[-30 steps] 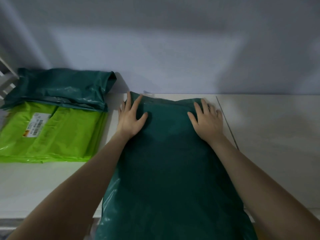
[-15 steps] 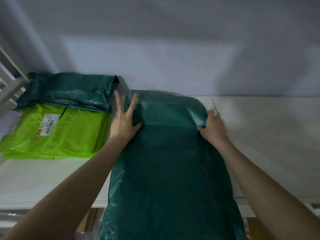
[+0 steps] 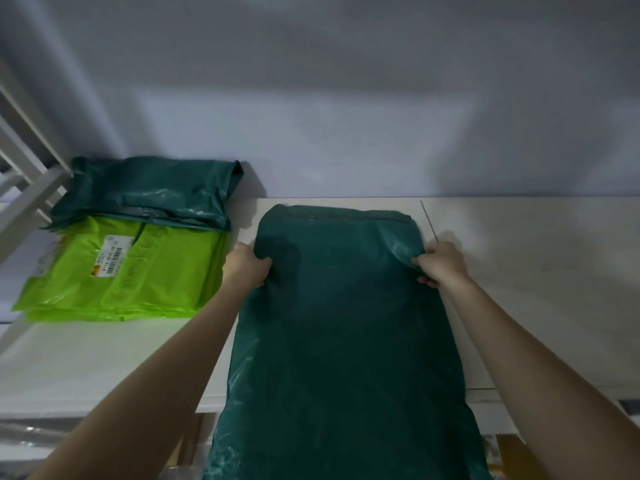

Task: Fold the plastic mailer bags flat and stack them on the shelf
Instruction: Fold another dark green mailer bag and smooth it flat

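Grip, left hand [image 3: 246, 268]: fingers closed on the left edge of the dark green mailer bag [image 3: 343, 327], near its far end. Grip, right hand [image 3: 441, 263]: fingers pinched shut on the right edge of the same bag, level with the left hand.

Dark green mailer bag: lies lengthwise on the white shelf [image 3: 540, 278], far end close to the wall [image 3: 346, 116], near end hanging over the front edge of the shelf toward the camera. Surface mostly smooth, creased at both grips.

Stack, left side of shelf: lime green mailer bags [image 3: 138, 278] lying flat, the top one bearing a white printed label [image 3: 111, 259]; a second dark green bag [image 3: 149, 192], folded, lies over their far part against the wall.

White frame bars [image 3: 24, 188]: far left edge.
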### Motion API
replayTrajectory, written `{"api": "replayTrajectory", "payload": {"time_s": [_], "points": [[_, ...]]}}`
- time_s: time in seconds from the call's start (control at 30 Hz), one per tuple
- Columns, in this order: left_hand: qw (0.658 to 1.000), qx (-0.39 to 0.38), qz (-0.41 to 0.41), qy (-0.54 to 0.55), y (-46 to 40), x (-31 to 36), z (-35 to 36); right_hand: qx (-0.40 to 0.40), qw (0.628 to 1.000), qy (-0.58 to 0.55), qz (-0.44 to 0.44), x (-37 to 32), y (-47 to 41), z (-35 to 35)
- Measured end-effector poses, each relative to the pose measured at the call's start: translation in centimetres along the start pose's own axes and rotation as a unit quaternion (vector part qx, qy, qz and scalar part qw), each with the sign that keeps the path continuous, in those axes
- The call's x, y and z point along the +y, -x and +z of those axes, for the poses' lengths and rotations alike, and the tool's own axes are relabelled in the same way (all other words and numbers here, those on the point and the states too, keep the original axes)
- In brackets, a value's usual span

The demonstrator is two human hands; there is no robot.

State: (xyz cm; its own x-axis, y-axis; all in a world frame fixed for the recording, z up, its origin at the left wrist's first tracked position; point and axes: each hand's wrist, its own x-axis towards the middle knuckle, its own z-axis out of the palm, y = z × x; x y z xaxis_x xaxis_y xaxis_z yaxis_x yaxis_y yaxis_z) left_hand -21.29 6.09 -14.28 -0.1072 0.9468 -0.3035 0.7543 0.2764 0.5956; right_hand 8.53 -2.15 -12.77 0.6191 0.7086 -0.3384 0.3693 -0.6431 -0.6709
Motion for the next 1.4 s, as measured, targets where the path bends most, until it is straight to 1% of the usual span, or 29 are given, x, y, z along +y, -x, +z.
{"api": "replayTrajectory", "payload": {"time_s": [0.1,0.17,0.27,0.37,0.47,0.53,0.57,0.6,0.63,0.7,0.77,0.8,0.83,0.87,0.93,0.97,1.03,1.13,1.23,1.3,1.4], "points": [[0.993,-0.036,-0.036,0.109,0.1,0.0,0.5,-0.023,0.997,-0.071,0.024,0.0,0.3,0.1],[0.977,-0.049,-0.055,0.198,0.4,0.4,0.7,-0.029,0.995,-0.100,0.013,-0.1,0.6,0.1],[0.949,-0.055,-0.023,0.311,0.5,1.5,0.7,-0.009,0.990,-0.135,-0.039,-0.7,0.4,0.0],[0.906,-0.057,0.017,0.419,0.1,3.0,-0.1,-0.014,0.977,-0.198,-0.072,-1.8,-0.2,-0.5],[0.854,-0.056,0.049,0.516,0.0,4.2,-1.0,-0.022,0.951,-0.300,-0.076,-3.0,0.1,-1.5],[0.815,-0.081,0.032,0.572,0.4,4.4,-1.5,-0.028,0.926,-0.374,-0.054,-3.4,0.6,-2.2],[0.801,-0.097,0.020,0.591,0.6,4.3,-1.8,-0.030,0.914,-0.403,-0.037,-3.3,0.6,-2.5],[0.794,-0.107,0.011,0.598,0.6,4.0,-1.9,-0.033,0.905,-0.423,-0.024,-3.1,0.8,-2.8],[0.794,-0.116,-0.004,0.597,0.6,3.7,-2.0,-0.035,0.901,-0.431,-0.016,-2.9,0.9,-3.0],[0.813,-0.134,-0.030,0.566,0.7,3.0,-2.0,-0.038,0.900,-0.433,-0.010,-2.0,1.1,-3.2],[0.834,-0.147,-0.063,0.527,0.8,2.3,-1.8,-0.043,0.907,-0.419,-0.010,-1.1,1.1,-3.3],[0.853,-0.147,-0.063,0.497,1.0,1.8,-1.9,-0.041,0.914,-0.403,-0.010,-0.8,1.3,-3.4],[0.871,-0.146,-0.049,0.467,1.1,1.4,-2.0,-0.038,0.927,-0.372,-0.007,-0.4,1.2,-3.4],[0.905,-0.140,-0.014,0.401,1.2,0.8,-2.1,-0.034,0.943,-0.331,-0.004,0.0,1.1,-3.4],[0.950,-0.137,0.067,0.271,1.2,-0.2,-2.5,-0.032,0.964,-0.265,0.001,0.9,1.0,-3.6],[0.958,-0.142,0.065,0.242,1.4,-0.3,-2.6,-0.037,0.970,-0.241,0.002,1.3,1.0,-3.7],[0.953,-0.168,0.038,0.247,2.1,-0.2,-3.0,-0.044,0.978,-0.204,0.000,1.9,1.3,-4.0],[0.949,-0.165,0.068,0.259,2.5,-0.4,-3.1,-0.061,0.984,-0.167,-0.005,2.5,1.9,-4.2],[0.947,-0.141,0.098,0.273,3.1,-0.8,-2.9,-0.081,0.983,-0.166,0.008,2.8,2.6,-4.1],[0.955,-0.118,0.097,0.253,3.7,-1.0,-2.7,-0.096,0.981,-0.170,0.006,3.0,3.3,-3.8],[0.975,-0.053,0.071,0.205,4.4,-1.3,-2.1,-0.058,0.987,-0.147,0.001,3.5,3.9,-3.3]]}}
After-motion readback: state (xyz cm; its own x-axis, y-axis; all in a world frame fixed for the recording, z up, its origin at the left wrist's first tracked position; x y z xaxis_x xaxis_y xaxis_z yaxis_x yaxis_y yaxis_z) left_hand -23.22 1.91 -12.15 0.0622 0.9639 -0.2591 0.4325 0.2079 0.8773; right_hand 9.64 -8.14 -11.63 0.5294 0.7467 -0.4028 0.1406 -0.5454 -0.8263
